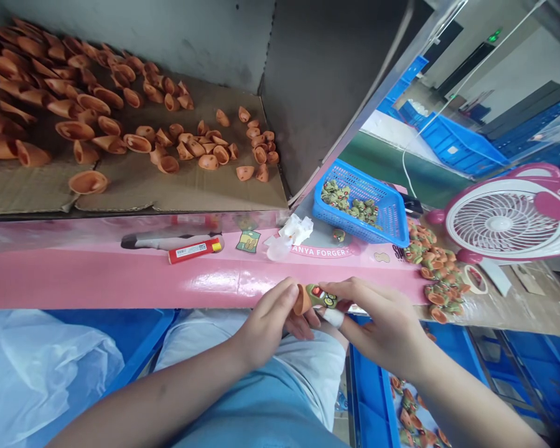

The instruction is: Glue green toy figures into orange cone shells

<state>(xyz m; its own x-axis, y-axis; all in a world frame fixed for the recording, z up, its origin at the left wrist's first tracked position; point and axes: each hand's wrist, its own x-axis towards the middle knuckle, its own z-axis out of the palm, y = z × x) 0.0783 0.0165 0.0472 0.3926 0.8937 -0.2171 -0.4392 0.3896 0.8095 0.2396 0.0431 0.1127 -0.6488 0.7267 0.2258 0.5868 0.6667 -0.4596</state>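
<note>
Above my lap, both hands hold one small figure: an orange hollow cup-shaped piece [302,300] joined to a green head [325,296] with round yellow eyes and a red mouth. My left hand [274,314] pinches the orange end between thumb and fingers. My right hand [378,311] grips the green end; white tape [332,317] wraps one of its digits. Whether the two pieces are fixed together or only pressed together, I cannot tell. Beyond the hands, a blue basket [361,236] contains several green heads [350,204], and a single green head [338,234] lies beside it.
Many orange hollow pieces [93,106] lie on cardboard in the booth at left. On the pink mat [205,280] are a red box [195,250] and crumpled white tissue [298,229]. Several joined figures [441,274] are piled by a pink fan [504,218]. Blue crates [371,398] stand below.
</note>
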